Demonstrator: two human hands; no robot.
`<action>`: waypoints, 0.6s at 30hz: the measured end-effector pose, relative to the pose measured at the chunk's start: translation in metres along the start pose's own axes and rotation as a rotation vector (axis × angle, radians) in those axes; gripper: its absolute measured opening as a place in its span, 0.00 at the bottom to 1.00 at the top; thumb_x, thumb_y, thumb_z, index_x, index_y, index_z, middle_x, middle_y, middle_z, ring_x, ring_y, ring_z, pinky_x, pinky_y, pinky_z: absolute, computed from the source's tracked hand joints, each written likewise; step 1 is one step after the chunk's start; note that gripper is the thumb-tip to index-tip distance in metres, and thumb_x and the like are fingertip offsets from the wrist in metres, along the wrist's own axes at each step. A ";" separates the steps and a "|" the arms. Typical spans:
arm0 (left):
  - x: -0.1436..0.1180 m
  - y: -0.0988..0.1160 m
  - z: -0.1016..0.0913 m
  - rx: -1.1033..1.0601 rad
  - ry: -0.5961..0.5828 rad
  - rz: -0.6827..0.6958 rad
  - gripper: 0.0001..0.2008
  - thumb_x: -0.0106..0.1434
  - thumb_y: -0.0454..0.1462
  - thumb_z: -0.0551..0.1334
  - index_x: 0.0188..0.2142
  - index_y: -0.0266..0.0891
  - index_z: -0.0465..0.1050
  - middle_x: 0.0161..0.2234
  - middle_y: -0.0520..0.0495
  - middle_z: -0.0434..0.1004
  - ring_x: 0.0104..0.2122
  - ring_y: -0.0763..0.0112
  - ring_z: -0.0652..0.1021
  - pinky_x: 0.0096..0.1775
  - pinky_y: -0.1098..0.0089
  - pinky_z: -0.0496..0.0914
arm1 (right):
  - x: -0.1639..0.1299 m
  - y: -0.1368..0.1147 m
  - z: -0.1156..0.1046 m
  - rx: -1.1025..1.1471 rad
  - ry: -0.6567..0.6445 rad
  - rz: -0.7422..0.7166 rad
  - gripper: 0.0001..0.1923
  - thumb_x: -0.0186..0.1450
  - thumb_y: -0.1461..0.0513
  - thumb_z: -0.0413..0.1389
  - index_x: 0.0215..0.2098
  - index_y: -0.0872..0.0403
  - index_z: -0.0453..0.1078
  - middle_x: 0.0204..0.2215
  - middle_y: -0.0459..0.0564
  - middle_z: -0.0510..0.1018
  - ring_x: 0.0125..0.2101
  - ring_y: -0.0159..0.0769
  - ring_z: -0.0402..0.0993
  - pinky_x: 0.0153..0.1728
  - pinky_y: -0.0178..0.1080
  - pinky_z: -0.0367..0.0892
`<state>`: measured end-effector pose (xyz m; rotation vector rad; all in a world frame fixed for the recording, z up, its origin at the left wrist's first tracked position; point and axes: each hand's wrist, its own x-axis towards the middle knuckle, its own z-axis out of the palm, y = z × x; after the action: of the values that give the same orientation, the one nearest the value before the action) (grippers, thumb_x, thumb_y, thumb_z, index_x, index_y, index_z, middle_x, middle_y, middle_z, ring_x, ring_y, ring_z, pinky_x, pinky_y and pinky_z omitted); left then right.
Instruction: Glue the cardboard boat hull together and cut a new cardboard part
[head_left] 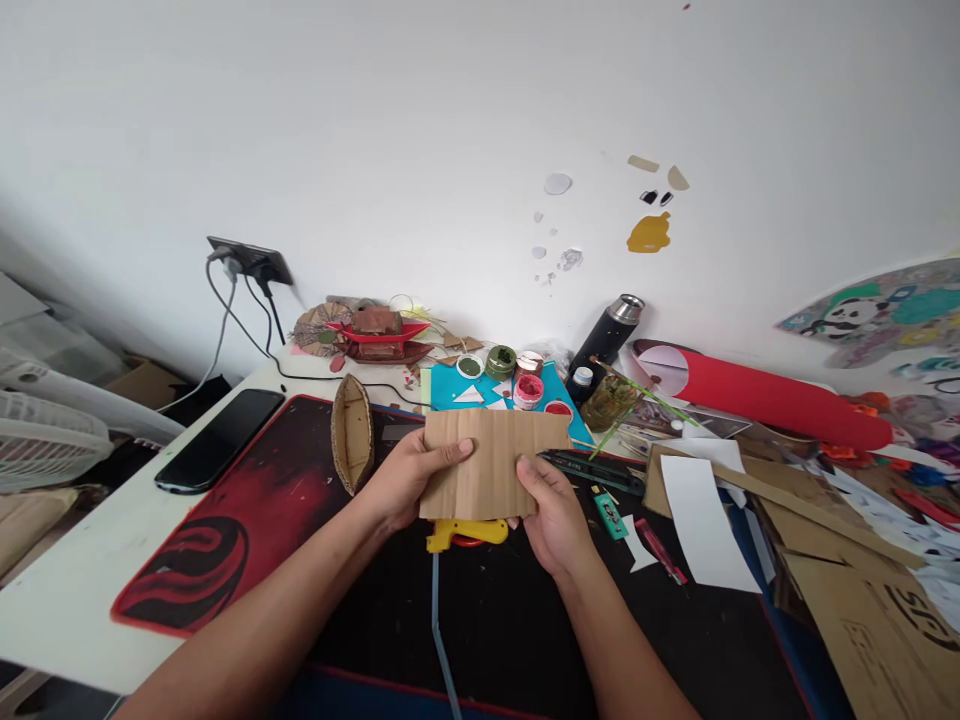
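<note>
A rectangular piece of brown cardboard (pixel 491 465) is held up between my two hands above the black and red desk mat (pixel 270 500). My left hand (pixel 409 480) grips its left side, thumb on the near face. On the lower right side, my right hand (pixel 551 510) pinches it with the thumb in front; the other fingers are mostly behind the sheet. Below the cardboard, a yellow tool (pixel 472 533), partly hidden, lies on the mat with a blue-grey strip (pixel 436 600) running toward me. A small boat-shaped cardboard shell (pixel 352 435) stands left of my left hand.
Behind are open paint pots (pixel 500 361) on blue paper (pixel 448 385), a black flask (pixel 606 330) and a red model boat (pixel 379 340). A box cutter (pixel 592 470), green lighter (pixel 610 513) and white paper (pixel 709 525) lie right. A phone (pixel 221 440) lies left.
</note>
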<state>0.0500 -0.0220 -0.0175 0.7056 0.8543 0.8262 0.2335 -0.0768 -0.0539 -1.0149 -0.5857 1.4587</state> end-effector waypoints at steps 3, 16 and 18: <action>0.001 -0.005 0.000 -0.050 -0.006 -0.014 0.32 0.41 0.45 0.85 0.43 0.33 0.83 0.37 0.37 0.89 0.34 0.55 0.86 0.37 0.64 0.79 | -0.002 0.001 0.001 0.036 -0.038 0.032 0.25 0.52 0.44 0.77 0.29 0.54 0.76 0.21 0.43 0.73 0.19 0.31 0.67 0.14 0.33 0.58; 0.002 0.001 0.000 0.066 0.030 -0.001 0.29 0.48 0.46 0.83 0.46 0.35 0.82 0.39 0.37 0.89 0.33 0.55 0.86 0.37 0.62 0.80 | -0.002 0.003 0.001 -0.026 -0.039 -0.007 0.26 0.53 0.43 0.76 0.30 0.53 0.75 0.21 0.45 0.77 0.21 0.39 0.74 0.15 0.35 0.61; 0.002 0.001 -0.002 0.076 0.018 -0.008 0.29 0.49 0.47 0.82 0.46 0.35 0.82 0.40 0.37 0.89 0.34 0.55 0.86 0.37 0.62 0.80 | -0.003 0.004 0.000 -0.059 -0.024 0.009 0.26 0.52 0.44 0.77 0.33 0.54 0.77 0.23 0.46 0.79 0.21 0.38 0.74 0.15 0.35 0.61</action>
<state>0.0489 -0.0200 -0.0186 0.7618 0.9084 0.7971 0.2308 -0.0798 -0.0566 -1.0481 -0.6457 1.4706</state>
